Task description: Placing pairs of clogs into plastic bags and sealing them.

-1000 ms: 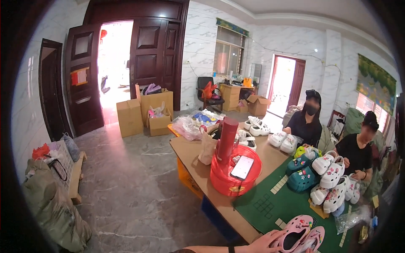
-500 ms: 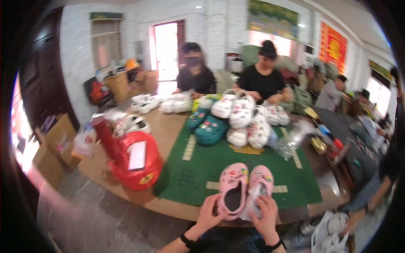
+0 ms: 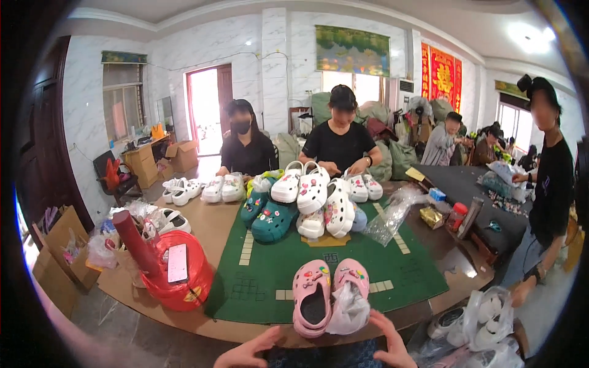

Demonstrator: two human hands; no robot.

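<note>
Two pink clogs with colourful charms stand side by side at the near edge of a green mat point(image 3: 270, 310). The left clog point(image 3: 311, 277) has a dark insole showing. From the opening of the right clog point(image 3: 352, 271) bulges a crumpled white plastic bag point(image 3: 348, 310). My left hand point(image 3: 248, 351) is open and empty at the lower edge, left of the pair and nearer to me. My right hand point(image 3: 392, 345) is also open, fingers spread, just right of the bagged clog and apart from it.
Beyond the pair sits a pile of white clogs point(image 3: 311, 195) and teal clogs point(image 3: 273, 222). A red plastic bag point(image 3: 199, 270) carries a phone point(image 3: 177, 264) at left. Clear wrap point(image 3: 396, 214) lies at right. Two co-workers sit opposite; another person point(image 3: 548, 184) stands right, beside bagged white shoes point(image 3: 491, 313).
Both my hands have let go of the pink clogs and drawn back toward me, apart. The view has tilted up, and the standing person at right now shows more fully.
</note>
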